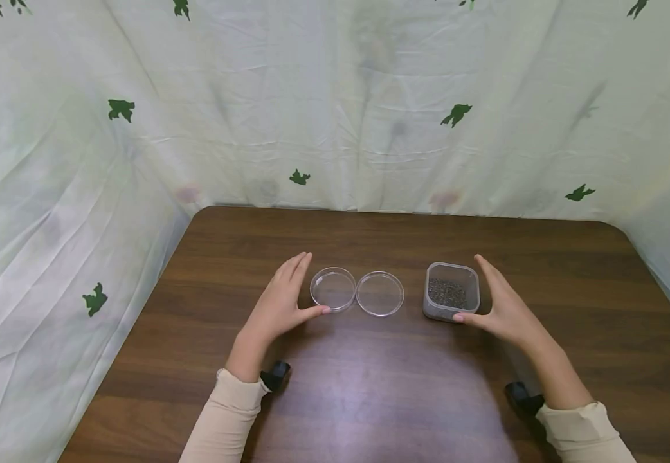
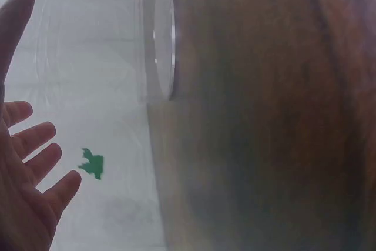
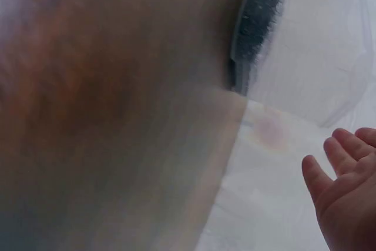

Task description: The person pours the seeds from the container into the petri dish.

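Two clear round petri dish halves lie side by side on the table, a left one and a right one, their rims close together. My left hand is spread at the left dish, its thumb tip right by the near rim. A square clear plastic container stands further right, with dark fine grains covering its bottom. Beside it, my right hand has its fingers extended along the right side and the thumb at the near corner. In the right wrist view the fingers appear apart from the container.
The brown wooden table ends at the back against a pale curtain with green leaf shapes. The curtain also hangs on both sides. A black wrist strap piece shows at the left wrist, another at the right.
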A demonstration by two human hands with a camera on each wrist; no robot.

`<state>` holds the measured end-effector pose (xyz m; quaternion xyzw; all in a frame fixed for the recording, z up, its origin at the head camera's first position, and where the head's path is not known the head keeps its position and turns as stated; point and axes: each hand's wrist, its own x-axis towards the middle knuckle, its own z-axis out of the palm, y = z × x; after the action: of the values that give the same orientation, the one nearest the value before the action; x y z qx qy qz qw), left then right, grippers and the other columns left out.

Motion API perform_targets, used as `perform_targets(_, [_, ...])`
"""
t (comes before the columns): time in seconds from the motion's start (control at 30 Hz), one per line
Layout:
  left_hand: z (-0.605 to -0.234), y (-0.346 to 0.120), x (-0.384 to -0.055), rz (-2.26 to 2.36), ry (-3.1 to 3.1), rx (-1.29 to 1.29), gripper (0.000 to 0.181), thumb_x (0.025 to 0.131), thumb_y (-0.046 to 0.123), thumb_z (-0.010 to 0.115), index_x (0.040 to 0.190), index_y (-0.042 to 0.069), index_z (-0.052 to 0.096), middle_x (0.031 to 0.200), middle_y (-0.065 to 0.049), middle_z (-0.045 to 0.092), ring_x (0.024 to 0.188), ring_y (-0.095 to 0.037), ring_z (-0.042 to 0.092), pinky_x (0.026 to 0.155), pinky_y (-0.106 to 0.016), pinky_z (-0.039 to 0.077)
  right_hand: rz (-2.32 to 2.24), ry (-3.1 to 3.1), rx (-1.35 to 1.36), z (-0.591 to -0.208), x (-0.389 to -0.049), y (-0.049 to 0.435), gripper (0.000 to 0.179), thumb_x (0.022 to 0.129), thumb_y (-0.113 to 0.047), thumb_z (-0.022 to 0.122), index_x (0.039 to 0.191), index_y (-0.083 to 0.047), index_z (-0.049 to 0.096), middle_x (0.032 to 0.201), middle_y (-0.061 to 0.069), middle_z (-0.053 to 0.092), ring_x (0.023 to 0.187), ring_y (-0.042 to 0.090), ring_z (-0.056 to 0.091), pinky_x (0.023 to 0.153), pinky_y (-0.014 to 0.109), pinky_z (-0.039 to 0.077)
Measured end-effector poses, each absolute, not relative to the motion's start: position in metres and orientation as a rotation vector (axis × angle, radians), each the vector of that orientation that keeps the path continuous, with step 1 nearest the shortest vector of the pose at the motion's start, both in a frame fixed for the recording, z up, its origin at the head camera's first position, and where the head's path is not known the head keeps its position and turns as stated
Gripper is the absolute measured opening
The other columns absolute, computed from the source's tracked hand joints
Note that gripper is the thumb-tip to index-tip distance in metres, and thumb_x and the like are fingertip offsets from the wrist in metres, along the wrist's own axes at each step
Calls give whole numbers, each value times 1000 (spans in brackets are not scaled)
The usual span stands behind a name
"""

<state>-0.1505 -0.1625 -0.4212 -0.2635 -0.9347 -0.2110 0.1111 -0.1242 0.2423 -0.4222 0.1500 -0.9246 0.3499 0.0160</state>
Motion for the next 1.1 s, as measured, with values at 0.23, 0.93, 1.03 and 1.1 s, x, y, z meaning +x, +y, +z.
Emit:
perform_targets(0.23, [-432,-163,-147,-787,-2795,-642,102,68,57,68,142,5,20,141,-14,27,128,-30,24,102,-43,25,1148,-2843,414,-431,-122,241,111,65,-39,79,146,-15,6,145,16,18,129,38,19,93,61,24])
perform_targets(0.93, [-459,-154,-150,-1132,-2845,-497,103,66,43,76,140,-4,21,140,-20,25,129,-30,22,102,-45,24,1364,-2768,312,-452,-121,239,100,71,-28,77,144,-9,12,143,17,24,123,42,28,90,62,24])
perform_targets(1.03, [-462,-152,-151,-1145,-2837,-498,102,66,41,78,138,-6,23,139,-21,28,128,-31,24,102,-44,24,1399,-2773,282,-454,-122,238,100,72,-28,76,144,-8,11,143,18,22,120,45,30,89,63,25])
perform_targets(1.1, [-464,-152,-152,-1151,-2837,-491,101,66,40,78,138,-6,24,138,-22,29,128,-31,26,102,-44,25,1430,-2773,264,-455,-122,238,99,73,-28,76,144,-8,10,143,20,21,120,47,30,89,64,25])
